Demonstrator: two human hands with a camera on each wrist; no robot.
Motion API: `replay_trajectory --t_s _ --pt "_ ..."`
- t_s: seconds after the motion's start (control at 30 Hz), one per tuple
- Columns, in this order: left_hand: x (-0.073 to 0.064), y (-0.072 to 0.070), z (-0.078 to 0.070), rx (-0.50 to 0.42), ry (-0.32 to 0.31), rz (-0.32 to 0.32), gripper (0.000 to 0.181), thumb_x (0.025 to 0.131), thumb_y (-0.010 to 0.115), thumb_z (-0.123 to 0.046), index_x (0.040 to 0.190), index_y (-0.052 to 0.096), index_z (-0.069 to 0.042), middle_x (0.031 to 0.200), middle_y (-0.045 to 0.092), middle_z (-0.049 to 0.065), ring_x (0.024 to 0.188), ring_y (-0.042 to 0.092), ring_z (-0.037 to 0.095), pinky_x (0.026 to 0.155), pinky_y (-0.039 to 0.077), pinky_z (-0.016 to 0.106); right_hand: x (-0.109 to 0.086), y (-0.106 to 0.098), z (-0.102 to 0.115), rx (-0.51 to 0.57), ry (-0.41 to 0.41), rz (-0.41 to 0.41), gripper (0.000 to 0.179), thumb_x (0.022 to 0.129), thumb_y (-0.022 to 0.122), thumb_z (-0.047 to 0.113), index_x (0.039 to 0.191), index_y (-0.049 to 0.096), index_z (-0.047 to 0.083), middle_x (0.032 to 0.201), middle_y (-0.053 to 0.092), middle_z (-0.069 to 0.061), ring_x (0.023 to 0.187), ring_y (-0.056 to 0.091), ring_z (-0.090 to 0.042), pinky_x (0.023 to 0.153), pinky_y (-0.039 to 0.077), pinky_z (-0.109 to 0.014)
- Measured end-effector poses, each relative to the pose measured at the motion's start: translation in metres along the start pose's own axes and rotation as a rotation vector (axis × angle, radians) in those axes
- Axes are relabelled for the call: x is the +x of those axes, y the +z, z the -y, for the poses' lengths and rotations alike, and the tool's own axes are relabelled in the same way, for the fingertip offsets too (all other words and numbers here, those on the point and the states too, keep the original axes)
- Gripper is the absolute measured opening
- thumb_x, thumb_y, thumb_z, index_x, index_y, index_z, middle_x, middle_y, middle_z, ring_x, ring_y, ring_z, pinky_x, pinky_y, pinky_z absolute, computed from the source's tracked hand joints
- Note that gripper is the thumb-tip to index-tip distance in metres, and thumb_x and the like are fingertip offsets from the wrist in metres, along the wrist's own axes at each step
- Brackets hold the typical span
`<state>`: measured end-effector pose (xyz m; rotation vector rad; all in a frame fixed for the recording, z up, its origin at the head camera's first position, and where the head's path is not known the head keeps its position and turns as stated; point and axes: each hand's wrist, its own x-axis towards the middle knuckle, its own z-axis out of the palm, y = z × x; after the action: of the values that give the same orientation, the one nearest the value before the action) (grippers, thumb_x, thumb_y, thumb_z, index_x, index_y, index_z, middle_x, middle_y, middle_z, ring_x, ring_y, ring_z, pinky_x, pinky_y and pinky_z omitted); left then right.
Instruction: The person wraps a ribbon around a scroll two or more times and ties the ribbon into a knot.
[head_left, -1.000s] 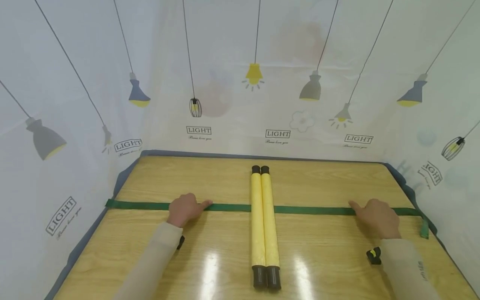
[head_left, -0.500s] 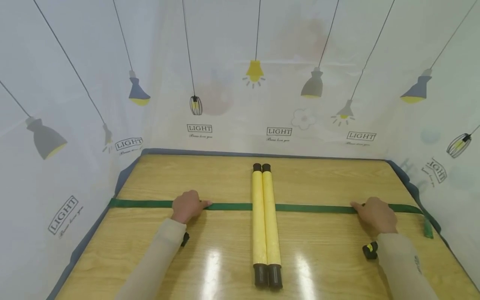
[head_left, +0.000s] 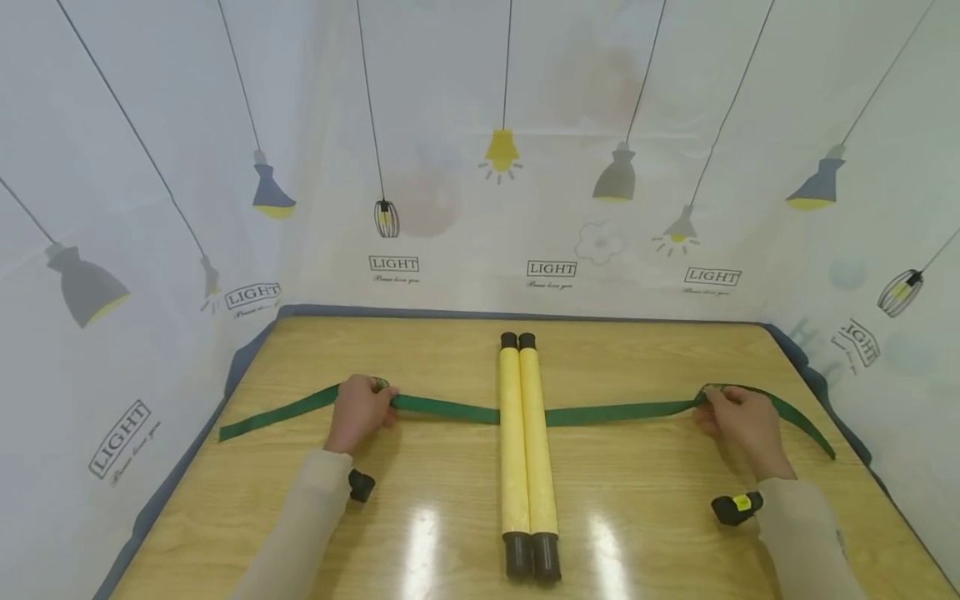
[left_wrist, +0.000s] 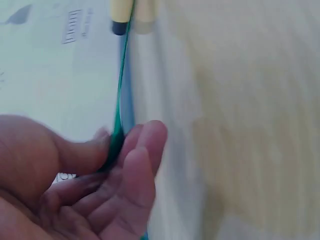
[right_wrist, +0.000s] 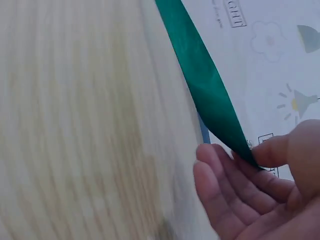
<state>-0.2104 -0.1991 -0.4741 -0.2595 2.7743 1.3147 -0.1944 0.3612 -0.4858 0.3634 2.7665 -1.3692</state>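
A long green ribbon (head_left: 450, 410) runs across the table, passing beneath two yellow rods with dark end caps (head_left: 517, 450) that lie side by side. My left hand (head_left: 360, 410) pinches the ribbon to the left of the rods; in the left wrist view the thumb and fingers nip the green ribbon (left_wrist: 118, 131). On the other side, my right hand (head_left: 744, 423) pinches the ribbon too, seen close up as a broad green ribbon (right_wrist: 202, 75) in the right wrist view. Both held parts are raised off the table, and the free ends trail outward.
The wooden table (head_left: 637, 358) has a blue-grey edge (head_left: 465, 312) along its back and sides. White sheeting printed with lamps (head_left: 465, 83) stands around it at the back and both sides. Light reflects off the tabletop near the front.
Both hands have gone from resting on the flat ribbon to pinching and lifting it. The ribbon now slopes up from the rods to each hand, and its ends have shifted. The rods stay put.
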Motion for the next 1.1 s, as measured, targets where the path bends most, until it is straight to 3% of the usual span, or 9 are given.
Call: replay_trajectory --t_s 0.1,0.17,0.3,0.47,0.53,0.67,0.77,0.87,1.1 --pt "0.001 -0.002 -0.008 -0.155 0.013 -0.03 0.029 0.107 0.056 -0.021 0.106 0.072 0.003 0.086 0.077 0.019 0.077 0.077 0.031 0.068 0.063 0.038 0.0 0.005 0.009 0.237 -0.001 -0.025 0.054 0.11 0.044 0.04 0.131 0.057 -0.008 0.097 0.078 0.004 0.088 0.076 -0.005 0.082 0.062 -0.029" --pt "0.002 -0.002 -0.013 -0.251 0.017 -0.056 0.03 0.108 0.055 -0.022 0.115 0.07 0.003 0.097 0.077 0.02 0.086 0.078 0.032 0.077 0.064 0.041 -0.001 0.007 0.015 0.393 -0.037 -0.036 0.046 0.11 0.047 0.033 0.125 0.057 -0.009 0.095 0.076 0.013 0.088 0.075 -0.001 0.083 0.061 -0.026" --pt "0.004 0.0 -0.024 -0.453 0.058 -0.089 0.032 0.109 0.052 -0.023 0.12 0.067 0.004 0.112 0.075 0.022 0.095 0.077 0.029 0.087 0.062 0.042 -0.005 0.01 0.03 0.675 -0.099 0.011 0.042 0.107 0.055 0.026 0.125 0.054 -0.012 0.103 0.078 0.007 0.097 0.076 -0.007 0.087 0.059 -0.025" --pt "0.005 0.002 -0.038 -0.686 0.169 -0.05 0.035 0.109 0.049 -0.029 0.117 0.062 0.003 0.104 0.077 0.017 0.094 0.078 0.024 0.088 0.062 0.041 -0.012 0.015 0.054 0.83 -0.136 0.083 0.039 0.105 0.06 0.027 0.123 0.055 -0.008 0.109 0.078 0.001 0.102 0.076 -0.011 0.09 0.058 -0.026" --pt "0.004 0.002 -0.044 -0.731 0.206 -0.039 0.032 0.109 0.049 -0.03 0.116 0.06 -0.001 0.096 0.076 0.013 0.087 0.078 0.021 0.085 0.063 0.04 -0.014 0.017 0.064 0.834 -0.154 0.103 0.034 0.104 0.06 0.027 0.122 0.059 -0.002 0.107 0.078 0.003 0.101 0.076 -0.01 0.09 0.058 -0.026" --pt "0.004 -0.003 -0.06 -0.738 0.256 -0.038 0.03 0.108 0.051 -0.031 0.115 0.063 -0.004 0.082 0.067 0.005 0.069 0.07 0.014 0.073 0.064 0.035 -0.019 0.026 0.082 0.707 -0.216 0.145 0.035 0.105 0.059 0.03 0.128 0.06 0.003 0.101 0.077 0.005 0.094 0.076 -0.008 0.087 0.06 -0.024" --pt "0.002 -0.006 -0.073 -0.667 0.289 -0.03 0.033 0.107 0.054 -0.034 0.116 0.067 -0.005 0.077 0.064 0.0 0.061 0.061 0.01 0.064 0.06 0.028 -0.023 0.034 0.094 0.565 -0.256 0.165 0.044 0.107 0.056 0.031 0.135 0.055 -0.002 0.097 0.075 0.006 0.09 0.075 -0.009 0.084 0.06 -0.022" --pt "0.001 -0.006 -0.086 -0.583 0.342 -0.007 0.033 0.106 0.057 -0.034 0.114 0.07 -0.006 0.072 0.065 -0.002 0.055 0.056 0.01 0.058 0.054 0.025 -0.024 0.044 0.108 0.489 -0.263 0.18 0.047 0.108 0.054 0.03 0.139 0.051 -0.006 0.094 0.073 0.005 0.087 0.073 -0.009 0.084 0.06 -0.024" --pt "-0.002 -0.001 -0.114 -0.506 0.426 0.088 0.026 0.106 0.06 -0.029 0.101 0.064 -0.004 0.068 0.066 0.001 0.049 0.051 0.016 0.051 0.048 0.027 -0.022 0.063 0.137 0.45 -0.288 0.191 0.039 0.109 0.053 0.023 0.134 0.055 -0.007 0.083 0.067 0.007 0.077 0.062 -0.006 0.073 0.059 -0.023"
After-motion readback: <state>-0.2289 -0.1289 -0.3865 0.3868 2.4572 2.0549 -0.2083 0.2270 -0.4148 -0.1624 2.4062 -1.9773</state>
